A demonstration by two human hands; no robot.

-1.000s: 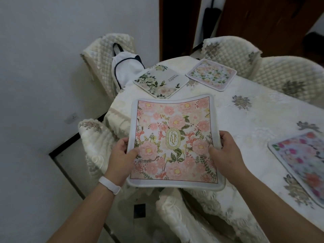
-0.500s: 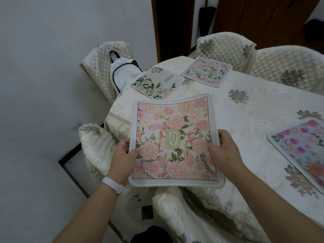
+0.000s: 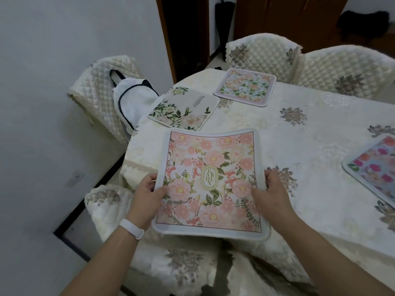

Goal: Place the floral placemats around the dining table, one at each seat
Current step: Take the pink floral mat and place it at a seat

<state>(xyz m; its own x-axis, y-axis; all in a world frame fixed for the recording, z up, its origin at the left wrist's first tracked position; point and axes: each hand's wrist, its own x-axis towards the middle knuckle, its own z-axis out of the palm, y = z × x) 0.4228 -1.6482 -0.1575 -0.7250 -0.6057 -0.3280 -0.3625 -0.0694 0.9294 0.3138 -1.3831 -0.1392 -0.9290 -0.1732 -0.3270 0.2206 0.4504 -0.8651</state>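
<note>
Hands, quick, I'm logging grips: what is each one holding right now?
Left hand: grips the pink Garden placemat by its left edge.
Right hand: grips the same placemat by its right edge.

White wall (image 3: 64, 50) L; dark wood doors (image 3: 288, 20) at back; quilted cream chairs (image 3: 263, 52); black skirting (image 3: 89, 195) at floor (image 3: 85, 231).

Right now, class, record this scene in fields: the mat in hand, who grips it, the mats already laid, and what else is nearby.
Held mat: pink Garden placemat, bowed, its near edge past the table's edge
Grip: left hand holds its left edge, right hand its right edge
Laid mats: green-leaf placemat; pastel placemat at the far end; bright-flowered placemat, cut off at the right
Surface: table under a cream embroidered cloth
Nearby: white bag on a quilted chair
</note>
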